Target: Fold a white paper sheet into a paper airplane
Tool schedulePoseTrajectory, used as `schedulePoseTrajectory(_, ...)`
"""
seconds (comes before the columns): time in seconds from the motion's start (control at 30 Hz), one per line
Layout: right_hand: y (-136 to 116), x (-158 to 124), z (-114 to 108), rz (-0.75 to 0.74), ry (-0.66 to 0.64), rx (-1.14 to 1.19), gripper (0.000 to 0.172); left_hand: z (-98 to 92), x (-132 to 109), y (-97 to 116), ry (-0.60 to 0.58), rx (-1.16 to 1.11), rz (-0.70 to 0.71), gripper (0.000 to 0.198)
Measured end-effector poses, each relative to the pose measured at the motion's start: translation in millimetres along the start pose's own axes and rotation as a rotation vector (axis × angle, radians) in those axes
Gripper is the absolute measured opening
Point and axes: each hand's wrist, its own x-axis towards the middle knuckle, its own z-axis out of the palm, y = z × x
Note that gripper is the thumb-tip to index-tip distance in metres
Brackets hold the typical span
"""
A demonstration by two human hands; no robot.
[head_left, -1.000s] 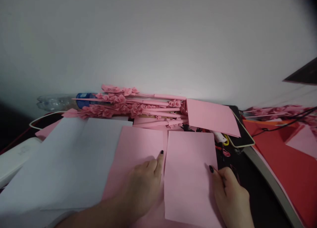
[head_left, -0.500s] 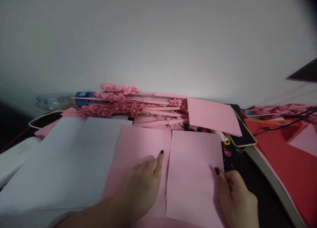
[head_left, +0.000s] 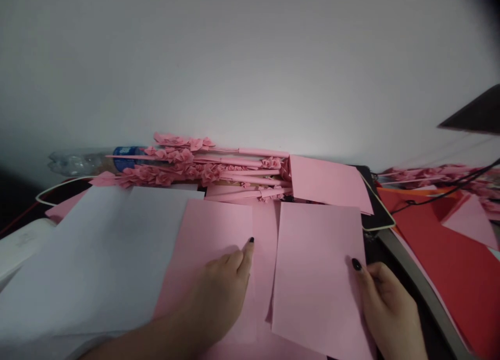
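In front of me lies a left pink sheet (head_left: 211, 235) of paper, partly over more pink paper. My left hand (head_left: 222, 289) rests on it, index finger stretched out and pressing near its right edge; the other fingers are partly hidden. My right hand (head_left: 388, 308) pinches the right edge of a second pink sheet (head_left: 316, 266), thumb on top and fingers underneath. This sheet is apart from the left one, and a strip of pink paper (head_left: 265, 245) shows between them.
White sheets (head_left: 109, 250) lie at left beside a white object (head_left: 23, 248). Behind are pink paper flowers (head_left: 175, 167), a plastic bottle (head_left: 78, 162), a folded pink sheet (head_left: 328, 183) and a dark phone-like object (head_left: 377, 209). Red paper (head_left: 441, 250) and black cables (head_left: 461, 188) are at right.
My right hand has moved right with its pink sheet, widening the gap between the two sheets. My left hand stays on the left sheet. The view has shifted slightly.
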Motion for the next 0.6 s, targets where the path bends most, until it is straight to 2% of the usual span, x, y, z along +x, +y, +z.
schedulePoseTrajectory(0.1, -13, 3, 0, 0.043, -0.045, 0.116, 0.033, -13.6, -3, -8, 0.023, -0.242, 0.011, 0.054)
schedulePoseTrajectory(0.2, -24, 2, 2, 0.096, -0.099, 0.223, 0.037, -32.8, -4, -13, 0.061, -0.585, -0.085, 0.042)
schedulePoseTrajectory(0.27, -30, 1, 6, 0.121, -0.111, 0.283, 0.038, -42.1, -6, -12, -0.065, -0.880, -0.140, 0.038)
schedulePoseTrajectory(0.33, -35, 0, 11, 0.115, -0.102, 0.328, 0.038, -44.8, -7, -7, -0.284, -1.182, -0.180, 0.033)
schedulePoseTrajectory(0.4, -39, -1, 17, 0.080, -0.088, 0.350, 0.037, -41.7, -9, -2, -0.463, -1.387, -0.196, 0.027)
schedulePoseTrajectory(0.5, -42, 2, 23, 0.019, -0.068, 0.357, 0.036, -34.9, -11, 1, -0.566, -1.468, -0.204, 0.031)
schedulePoseTrajectory(0.6, -42, 8, 22, 0.009, -0.041, 0.360, 0.035, -37.9, -12, -9, -0.536, -1.370, -0.254, 0.036)
